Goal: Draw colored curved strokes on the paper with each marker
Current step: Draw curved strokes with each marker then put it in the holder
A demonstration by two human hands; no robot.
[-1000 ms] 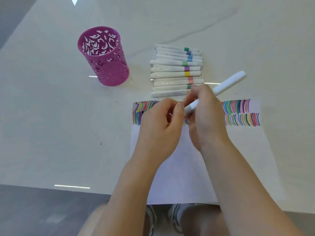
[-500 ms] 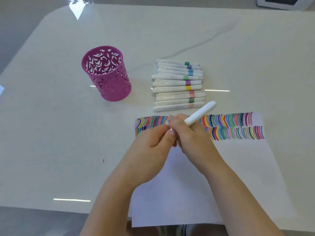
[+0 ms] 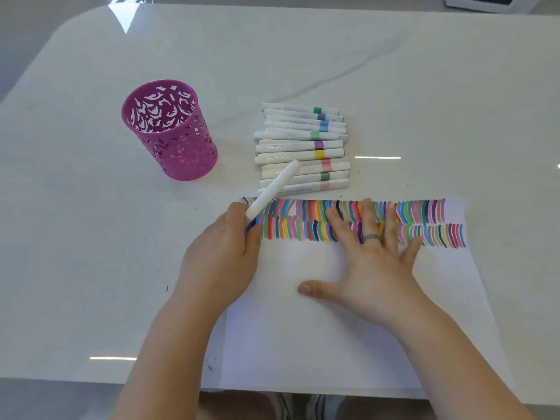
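Observation:
A white sheet of paper [image 3: 303,338] lies on the table with two rows of coloured curved strokes [image 3: 424,225] along its far edge. My left hand [image 3: 224,256] grips a white marker [image 3: 274,189] at the paper's upper left corner, its far end pointing up and to the right; the tip is hidden by my fingers. My right hand [image 3: 369,262] lies flat on the paper with fingers spread over the strokes. Several capped white markers [image 3: 303,150] with coloured bands lie side by side just beyond the paper.
A magenta perforated pen cup [image 3: 169,131] stands upright to the left of the marker pile. The white table [image 3: 91,268] has small ink specks near its front edge. A dark framed object [image 3: 491,3] sits at the far right corner.
Both hands were together around the marker. Now the marker is in my left hand at the paper's left end, and my right hand has let go and spread flat on the paper.

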